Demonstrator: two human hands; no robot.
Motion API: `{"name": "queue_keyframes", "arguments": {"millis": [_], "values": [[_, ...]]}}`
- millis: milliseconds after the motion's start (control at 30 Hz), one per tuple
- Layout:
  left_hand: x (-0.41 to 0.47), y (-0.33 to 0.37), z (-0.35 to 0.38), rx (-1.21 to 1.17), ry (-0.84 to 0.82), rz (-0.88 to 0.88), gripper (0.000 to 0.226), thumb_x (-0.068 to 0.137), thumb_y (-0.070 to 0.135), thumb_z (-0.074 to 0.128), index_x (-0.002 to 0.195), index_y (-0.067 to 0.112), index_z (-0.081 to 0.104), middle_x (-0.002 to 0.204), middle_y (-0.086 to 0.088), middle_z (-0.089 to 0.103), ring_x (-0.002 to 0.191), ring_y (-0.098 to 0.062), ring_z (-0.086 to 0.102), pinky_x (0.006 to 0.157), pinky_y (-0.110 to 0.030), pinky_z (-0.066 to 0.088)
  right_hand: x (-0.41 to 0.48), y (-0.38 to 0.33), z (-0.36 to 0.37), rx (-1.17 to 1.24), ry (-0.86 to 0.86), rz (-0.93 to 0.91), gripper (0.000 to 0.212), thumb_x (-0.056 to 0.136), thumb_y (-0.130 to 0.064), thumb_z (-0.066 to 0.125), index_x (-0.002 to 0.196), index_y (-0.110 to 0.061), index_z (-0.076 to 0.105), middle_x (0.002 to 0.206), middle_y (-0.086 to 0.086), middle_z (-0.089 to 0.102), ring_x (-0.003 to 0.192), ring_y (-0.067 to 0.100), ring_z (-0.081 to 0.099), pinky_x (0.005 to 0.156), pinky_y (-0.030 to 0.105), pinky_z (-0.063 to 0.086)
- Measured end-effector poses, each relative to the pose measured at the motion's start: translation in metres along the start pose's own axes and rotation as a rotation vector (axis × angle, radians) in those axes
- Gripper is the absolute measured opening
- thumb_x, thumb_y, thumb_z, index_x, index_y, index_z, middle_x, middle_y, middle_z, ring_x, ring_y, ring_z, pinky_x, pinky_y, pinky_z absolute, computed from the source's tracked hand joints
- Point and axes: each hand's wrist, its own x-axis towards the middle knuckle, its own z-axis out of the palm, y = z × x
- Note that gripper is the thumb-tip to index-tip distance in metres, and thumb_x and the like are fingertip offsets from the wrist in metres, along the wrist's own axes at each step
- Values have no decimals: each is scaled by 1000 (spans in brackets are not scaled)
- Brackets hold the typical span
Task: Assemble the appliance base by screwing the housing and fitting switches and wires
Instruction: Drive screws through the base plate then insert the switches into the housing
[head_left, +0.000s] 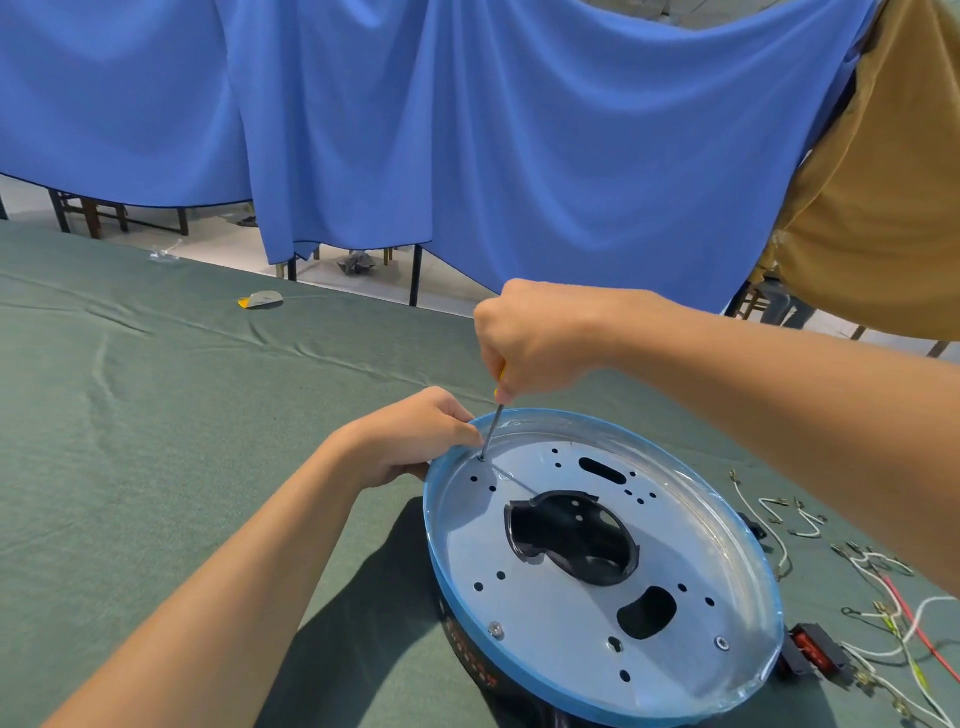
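Now the person leans over a table covered in green cloth (156, 415), both bare forearms reaching in. The appliance base (441, 566) sits on the cloth in front of them, toward the right. It is a round dark housing with a blue rim, its silvery metal plate (467, 540) facing up, pierced with small holes and larger cut-outs.

The right hand (535, 343) is clenched around a screwdriver (492, 431). Only a sliver of yellow handle shows below the fist. The thin steel shaft slants down, with its tip resting on the plate just inside the far-left part of the rim.

The left hand (415, 436) grasps that same part of the rim from outside, with fingertips curled over the edge right beside the shaft.

Two screws (496, 630) are seated in the plate along its near edge, well apart from each other.

To the right of the base, a black rocker switch (815, 657) with a red face lies on the cloth, close by the rim. Loose wires (883, 571), white, red and yellow-green with small metal terminals, are strewn beyond it.

Far off on the cloth lies a small yellow-and-grey scrap (262, 300); I cannot tell what it is. A blue curtain (519, 130) hangs behind the table, with a tan cloth (883, 182) to its right.
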Motion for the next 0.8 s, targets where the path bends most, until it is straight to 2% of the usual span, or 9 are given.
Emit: {"name": "queue_keyframes", "arguments": {"millis": [167, 267, 333, 467, 600, 700, 800], "values": [[1, 1, 2, 9, 7, -6, 20, 88, 3, 56, 92, 2, 75, 84, -14, 76, 73, -25, 72, 74, -39, 58, 3, -1, -1, 5, -54, 18, 43, 90, -26, 65, 57, -19, 38, 58, 1, 42, 56, 13, 39, 53, 28, 36], [0, 3, 3, 18, 11, -7, 21, 87, 1, 55, 92, 2, 75, 84, -14, 76, 73, -25, 72, 73, -38, 58, 11, -5, -3, 59, -134, 136, 32, 91, -24, 61, 62, -14, 52, 57, -1, 56, 49, 14, 46, 45, 21, 36], [-1, 3, 4, 26, 16, -11, 21, 88, 2, 55, 94, 3, 75, 85, -14, 76, 75, -27, 73, 75, -39, 59, 15, -6, -5, 141, -226, 227, 27, 94, -23, 56, 69, -12, 59, 62, -2, 62, 42, 14, 43, 40, 15, 34], [-1, 5, 3, 33, 28, -24, 19, 89, 3, 56, 93, 3, 75, 86, -15, 76, 79, -31, 73, 78, -43, 59, 17, -5, -6, 233, -327, 289, 30, 99, -20, 46, 80, -6, 64, 67, 2, 64, 44, 17, 36, 46, 23, 33], [-2, 6, 2, 32, 47, -61, 15, 88, 7, 60, 87, 0, 74, 82, -16, 75, 71, -28, 72, 68, -36, 58, 11, -6, -5, 44, -236, 190, 26, 94, -28, 57, 76, -10, 52, 61, 3, 57, 43, 21, 46, 44, 20, 36], [-2, 7, 3, 49, 75, -87, 19, 86, 11, 62, 89, -6, 71, 81, -19, 74, 64, -26, 68, 60, -33, 55, 6, -2, -4, 7, -112, 59, 22, 85, -25, 70, 74, -13, 56, 67, 6, 59, 60, 25, 59, 46, 23, 38], [-2, 7, 3, 62, 84, -106, 17, 87, 12, 62, 86, -2, 71, 73, -13, 74, 58, -23, 68, 53, -28, 54, 7, -3, -2, -27, 38, -48, 32, 85, -25, 71, 63, -23, 48, 62, 0, 53, 62, 15, 52, 50, 27, 39]]}}
